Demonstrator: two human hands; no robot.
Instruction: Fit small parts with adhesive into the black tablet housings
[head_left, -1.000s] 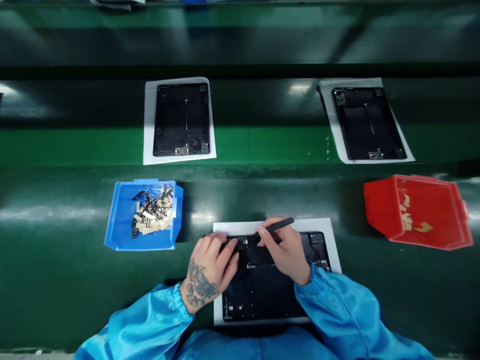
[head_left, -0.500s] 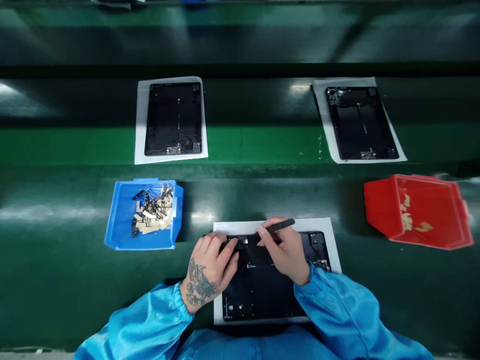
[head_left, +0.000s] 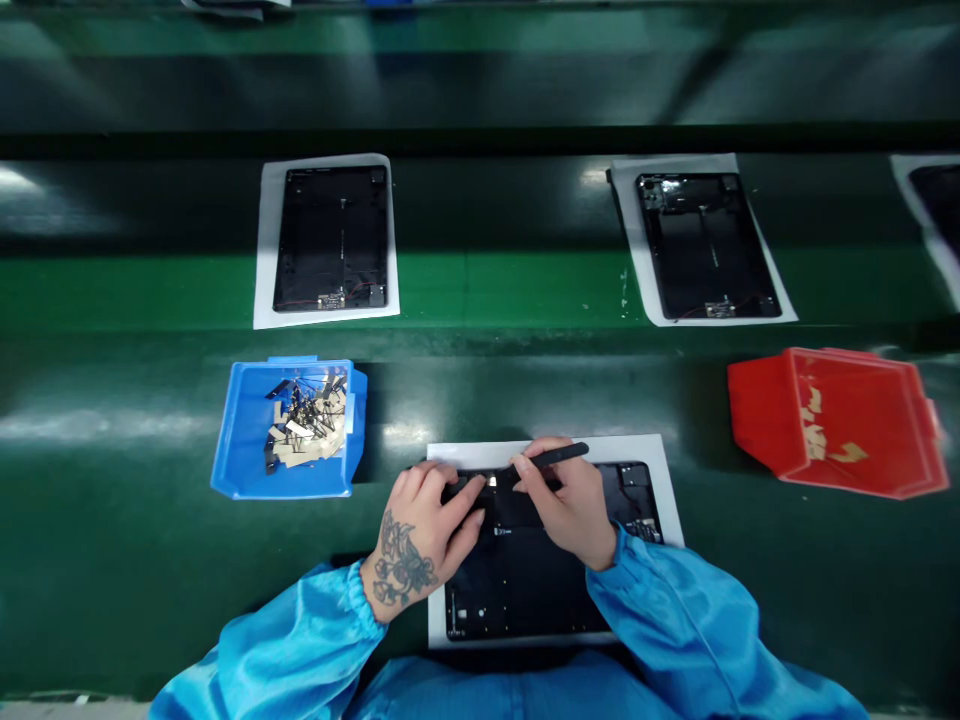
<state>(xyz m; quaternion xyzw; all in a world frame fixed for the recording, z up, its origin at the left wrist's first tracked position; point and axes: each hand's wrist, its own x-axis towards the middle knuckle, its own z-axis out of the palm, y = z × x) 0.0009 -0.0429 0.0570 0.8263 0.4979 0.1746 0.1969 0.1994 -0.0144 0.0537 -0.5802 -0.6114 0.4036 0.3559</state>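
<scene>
In front of me an opened black tablet shell (head_left: pixel 525 590) lies sideways on a white sheet (head_left: pixel 668 480). My right hand (head_left: pixel 574 500) grips slim black tweezers (head_left: pixel 561 454) like a pen, the tip pointing left near the shell's far edge. Over the shell's upper left corner rests my left hand (head_left: pixel 420 530). Its index finger reaches onto the shell beside a small bright part (head_left: pixel 492 481), thumb held apart from it; whether something lies under the fingertips is hidden.
At left stands a blue bin (head_left: pixel 225 440) of thin strips with black wires; a red bin (head_left: pixel 761 415) with a few pale pieces sits at right. Beyond, tablet shells on white sheets lie on the green belt: one left (head_left: pixel 330 240), one right (head_left: pixel 709 245), another (head_left: pixel 937 200) cut off.
The shells on the belt have shifted slightly left, and another has come into view at far right. My left fingers have moved a little to the right; my right hand is nearly still.
</scene>
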